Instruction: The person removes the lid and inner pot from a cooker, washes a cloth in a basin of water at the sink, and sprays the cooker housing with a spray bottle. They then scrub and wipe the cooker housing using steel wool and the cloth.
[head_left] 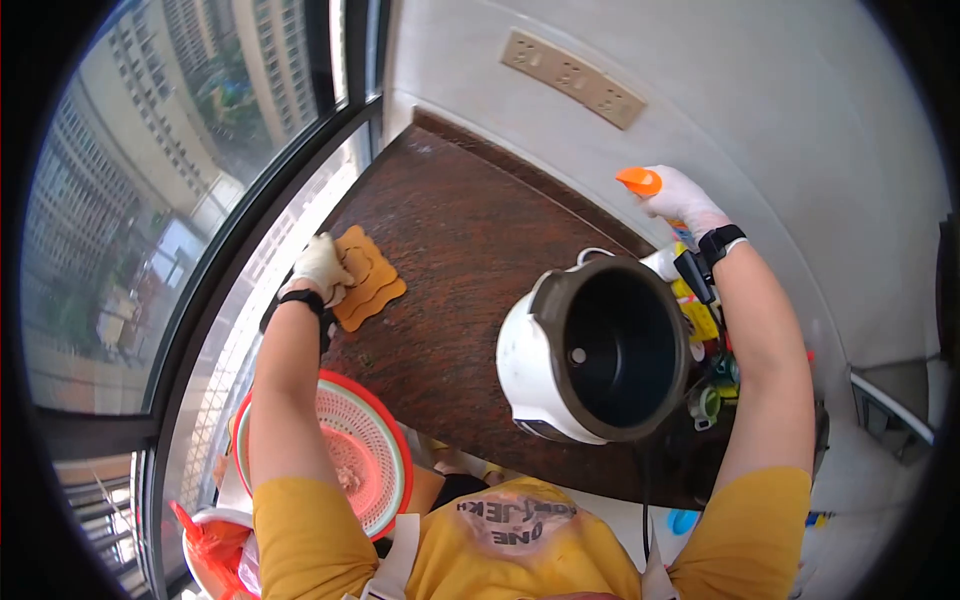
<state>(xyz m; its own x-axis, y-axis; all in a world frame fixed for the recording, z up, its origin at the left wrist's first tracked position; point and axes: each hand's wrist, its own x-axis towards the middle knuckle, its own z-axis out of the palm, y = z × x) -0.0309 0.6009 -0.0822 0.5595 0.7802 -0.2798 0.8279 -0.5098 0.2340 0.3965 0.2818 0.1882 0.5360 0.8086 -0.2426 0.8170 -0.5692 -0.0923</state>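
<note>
My left hand (320, 268), in a white glove, rests at the window side of the counter. Its fingers curl over the edge of some flat orange-tan wavy-edged mats (372, 284) that overlap one another. Raised near the wall, my right hand (685, 198), also gloved in white, is closed around something with an orange spout-like top (638, 181); the rest of it is hidden by the hand. Between my arms stands a white rice cooker (525, 365) without a lid, its dark inside facing up, with a pale round spot at the bottom.
The dark brown counter (450, 230) meets a white wall with sockets (572, 75). Bottles and colourful packages (700, 315) crowd beneath my right forearm. A red-rimmed colander (405, 455) sits below my left arm, near a bin with a red bag (215, 540). Windows (150, 220) line the left.
</note>
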